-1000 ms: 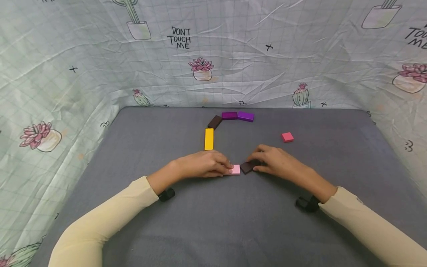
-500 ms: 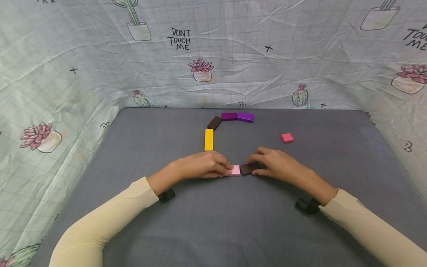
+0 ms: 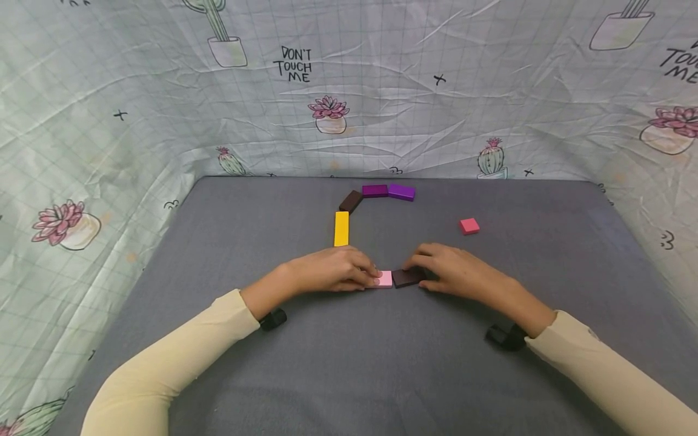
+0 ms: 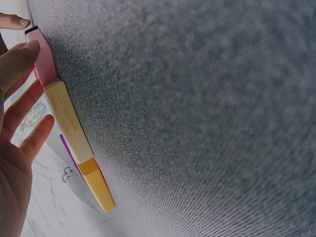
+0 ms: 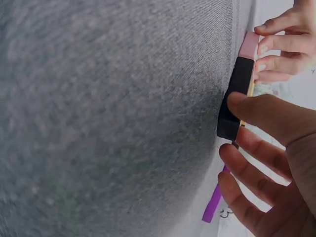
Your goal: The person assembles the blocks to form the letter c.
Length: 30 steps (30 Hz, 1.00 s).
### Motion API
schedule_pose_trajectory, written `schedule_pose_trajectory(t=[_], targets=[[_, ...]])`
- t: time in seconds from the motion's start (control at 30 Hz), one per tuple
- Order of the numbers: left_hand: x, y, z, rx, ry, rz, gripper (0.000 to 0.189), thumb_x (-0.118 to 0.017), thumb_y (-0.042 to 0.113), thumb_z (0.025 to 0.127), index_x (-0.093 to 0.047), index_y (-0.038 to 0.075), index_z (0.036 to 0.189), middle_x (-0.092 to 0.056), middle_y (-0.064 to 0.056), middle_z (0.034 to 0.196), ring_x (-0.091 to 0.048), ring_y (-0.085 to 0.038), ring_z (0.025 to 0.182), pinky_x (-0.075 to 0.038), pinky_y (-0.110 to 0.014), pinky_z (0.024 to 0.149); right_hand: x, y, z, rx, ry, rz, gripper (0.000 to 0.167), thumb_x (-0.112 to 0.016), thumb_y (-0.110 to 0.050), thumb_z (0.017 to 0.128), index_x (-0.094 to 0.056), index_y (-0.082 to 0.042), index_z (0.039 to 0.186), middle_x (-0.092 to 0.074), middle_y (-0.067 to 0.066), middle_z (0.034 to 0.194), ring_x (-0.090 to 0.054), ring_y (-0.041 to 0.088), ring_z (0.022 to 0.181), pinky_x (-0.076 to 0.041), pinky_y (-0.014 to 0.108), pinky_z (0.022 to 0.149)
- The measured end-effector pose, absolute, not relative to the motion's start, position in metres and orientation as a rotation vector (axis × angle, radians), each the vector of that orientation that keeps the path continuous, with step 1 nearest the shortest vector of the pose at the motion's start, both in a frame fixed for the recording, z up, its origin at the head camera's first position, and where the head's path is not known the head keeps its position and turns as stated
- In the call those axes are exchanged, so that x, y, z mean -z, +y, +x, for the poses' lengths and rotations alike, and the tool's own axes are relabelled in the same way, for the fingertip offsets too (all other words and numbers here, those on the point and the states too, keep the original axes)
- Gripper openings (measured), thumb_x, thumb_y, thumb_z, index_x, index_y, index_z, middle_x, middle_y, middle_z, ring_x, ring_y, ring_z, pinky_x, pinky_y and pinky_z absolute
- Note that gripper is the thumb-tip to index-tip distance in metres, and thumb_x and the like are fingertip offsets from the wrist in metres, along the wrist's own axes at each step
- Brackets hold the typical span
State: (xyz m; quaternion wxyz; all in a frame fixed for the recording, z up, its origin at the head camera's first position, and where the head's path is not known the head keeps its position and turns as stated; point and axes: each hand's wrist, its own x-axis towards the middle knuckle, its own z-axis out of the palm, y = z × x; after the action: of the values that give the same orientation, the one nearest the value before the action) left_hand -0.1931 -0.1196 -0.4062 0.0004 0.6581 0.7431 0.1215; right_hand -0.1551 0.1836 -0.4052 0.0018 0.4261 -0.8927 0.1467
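Note:
My left hand (image 3: 338, 268) pinches a pink block (image 3: 385, 278) lying flat on the grey cloth. Beside its right end lies a black block (image 3: 408, 278), which my right hand (image 3: 457, 267) holds between thumb and fingers. The two blocks meet end to end at a slight angle. In the left wrist view, a plain wooden block (image 4: 68, 121) touches the pink one's other end, and a yellow block (image 4: 98, 190) follows it. My left hand hides the wooden block from the head view.
Beyond the yellow block, a dark brown block (image 3: 351, 201), a dark purple block (image 3: 375, 191) and a violet block (image 3: 402, 192) curve to the right. A red-pink square block (image 3: 469, 226) lies apart at the right. Printed fabric (image 3: 382, 91) rises behind the grey surface.
The black block has turned to lie more nearly in line with the pink one. My right thumb and wrist have shifted slightly right. My left hand has stayed in place.

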Motion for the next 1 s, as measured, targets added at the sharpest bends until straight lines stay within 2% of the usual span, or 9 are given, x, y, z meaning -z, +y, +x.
schedule_pose_trajectory(t=[0.3,0.7,1.0], targets=[[0.4054,-0.1187,-0.1941,-0.386,2.326,2.067,0.022,-0.073,0.013,0.095,-0.079,0.014,0.117,-0.071,0.0,0.119,-0.066,-0.016,0.11,-0.05,-0.026,0.099,0.4057,0.1842,-0.1569,-0.459,-2.765,1.337,0.036,-0.085,-0.007,0.083,-0.073,-0.016,0.116,-0.067,-0.002,0.111,-0.066,0.016,0.102,-0.056,0.039,0.086],[0.4071,-0.1196,-0.1938,-0.372,2.337,2.065,0.022,-0.073,0.015,0.096,-0.079,0.014,0.117,-0.071,0.001,0.12,-0.066,-0.016,0.109,-0.05,-0.026,0.099,0.4059,0.1823,-0.1552,-0.487,-2.753,1.332,0.036,-0.086,-0.009,0.083,-0.073,-0.016,0.116,-0.067,-0.001,0.116,-0.064,0.018,0.107,-0.055,0.039,0.091],[0.4066,-0.1203,-0.1942,-0.382,2.327,2.082,0.022,-0.073,0.015,0.096,-0.079,0.013,0.117,-0.071,0.0,0.12,-0.067,-0.016,0.109,-0.051,-0.026,0.098,0.4063,0.1837,-0.1568,-0.504,-2.732,1.354,0.033,-0.083,-0.005,0.084,-0.074,-0.016,0.114,-0.068,-0.001,0.116,-0.065,0.018,0.109,-0.055,0.04,0.092]])
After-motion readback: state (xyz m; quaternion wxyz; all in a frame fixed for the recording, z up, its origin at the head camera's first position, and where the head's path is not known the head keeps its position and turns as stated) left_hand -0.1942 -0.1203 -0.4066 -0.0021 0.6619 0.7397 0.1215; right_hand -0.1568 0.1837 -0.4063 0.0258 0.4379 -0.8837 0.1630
